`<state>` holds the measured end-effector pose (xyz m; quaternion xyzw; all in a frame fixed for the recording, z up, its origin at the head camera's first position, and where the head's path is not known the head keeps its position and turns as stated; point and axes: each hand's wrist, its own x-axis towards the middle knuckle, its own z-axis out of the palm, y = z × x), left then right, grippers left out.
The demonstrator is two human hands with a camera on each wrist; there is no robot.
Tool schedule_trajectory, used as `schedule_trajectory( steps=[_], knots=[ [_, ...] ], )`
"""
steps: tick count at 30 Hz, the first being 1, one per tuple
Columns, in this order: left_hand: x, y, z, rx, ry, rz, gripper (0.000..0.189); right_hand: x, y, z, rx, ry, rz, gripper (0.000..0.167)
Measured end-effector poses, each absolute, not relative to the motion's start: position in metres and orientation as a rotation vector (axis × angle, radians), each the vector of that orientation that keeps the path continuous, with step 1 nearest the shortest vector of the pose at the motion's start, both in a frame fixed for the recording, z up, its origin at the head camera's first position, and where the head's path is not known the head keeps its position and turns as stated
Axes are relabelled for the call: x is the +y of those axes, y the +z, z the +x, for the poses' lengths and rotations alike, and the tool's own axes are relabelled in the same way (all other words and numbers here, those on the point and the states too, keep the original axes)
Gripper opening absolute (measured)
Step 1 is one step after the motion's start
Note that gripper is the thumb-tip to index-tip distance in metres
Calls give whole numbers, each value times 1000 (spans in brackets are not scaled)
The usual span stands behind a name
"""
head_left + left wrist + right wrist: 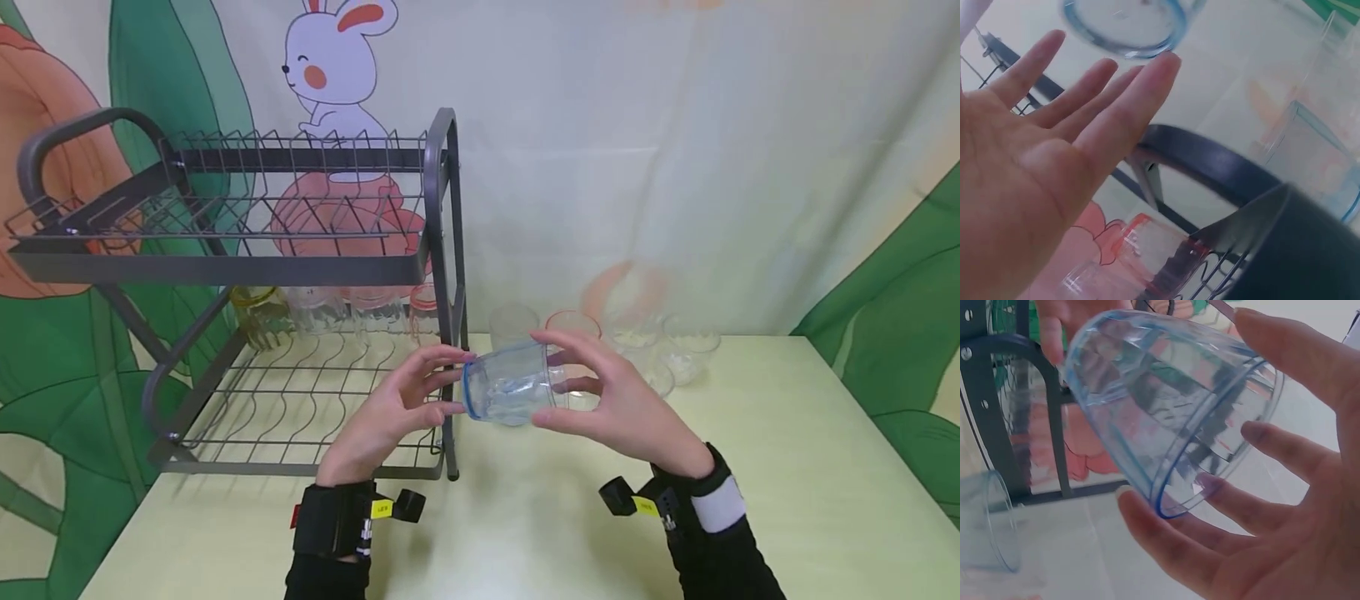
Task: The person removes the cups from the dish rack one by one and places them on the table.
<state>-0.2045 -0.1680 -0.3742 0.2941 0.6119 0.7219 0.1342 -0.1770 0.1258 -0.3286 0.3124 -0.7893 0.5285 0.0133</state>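
My right hand (626, 408) and the bluish glass (506, 385) partly hide the far red-rimmed glass (573, 322). My left wrist view cuts the bluish glass off, and I cannot read the yellow label's (382, 508) tiny print near my left hand (390, 417).

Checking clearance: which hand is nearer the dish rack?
Left. In the head view, the left hand overlaps the right end of the dish rack; the right hand is farther right, holding a blue-rimmed glass.

Before me, a pale cream tabletop (795, 467) carries a dark-grey two-tier metal rack (225, 269) and several transparent round cups (630, 335) beside it.
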Motion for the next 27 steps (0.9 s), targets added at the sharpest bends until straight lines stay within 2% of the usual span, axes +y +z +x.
schedule_trajectory(
  steps=[6, 14, 22, 27],
  knots=[
    [-179, -371, -205, 1813, 2060, 872, 61, 144, -323, -178, -2462, 1614, 964, 73],
    [-186, -368, -204, 2019, 2022, 768, 56, 176, -318, -175, -2541, 1561, 842, 71],
    [-199, -374, -208, 2247, 2014, 613, 52, 214, -319, -173, -2638, 1527, 652, 70],
    [-205, -361, -216, 2387, 1949, 552, 52, 245, -317, -172, -2646, 1529, 485, 67]
  ],
)
